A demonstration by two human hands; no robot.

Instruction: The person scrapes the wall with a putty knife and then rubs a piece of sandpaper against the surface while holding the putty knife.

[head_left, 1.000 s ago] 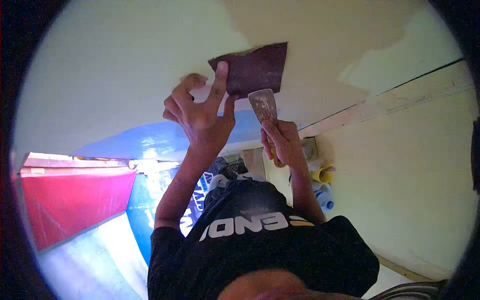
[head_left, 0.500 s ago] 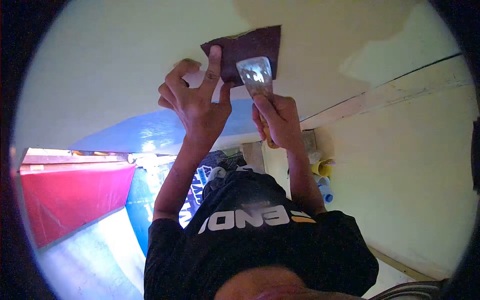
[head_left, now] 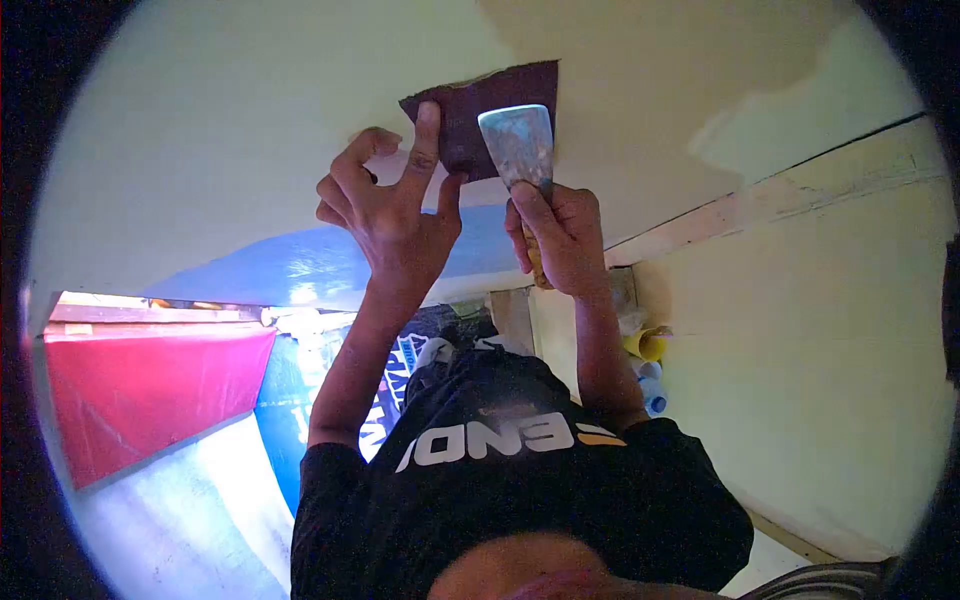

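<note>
A dark maroon piece of sandpaper (head_left: 467,125) with a ragged upper edge lies against the pale painted surface. My left hand (head_left: 395,200) holds it, the index finger along its left side and the thumb at its lower edge. The other fingers of that hand are curled away from the sheet. In my right hand (head_left: 562,235) is a scraper (head_left: 520,145) with a wide metal blade, gripped by its handle with the thumb near the base of the blade. The blade overlaps the right part of the sandpaper in this view.
A beige-toned wall (head_left: 800,330) runs down the right side, meeting the painted surface along a dark seam (head_left: 830,150). Yellow and blue containers (head_left: 648,365) stand beyond my right forearm. At the left are a red panel (head_left: 150,395) and a glossy blue patch (head_left: 310,260).
The scraper blade has tilted, losing its bright glare, and sits slightly higher against the sandpaper. Both hands keep their grips; the sandpaper appears slightly lower in view.
</note>
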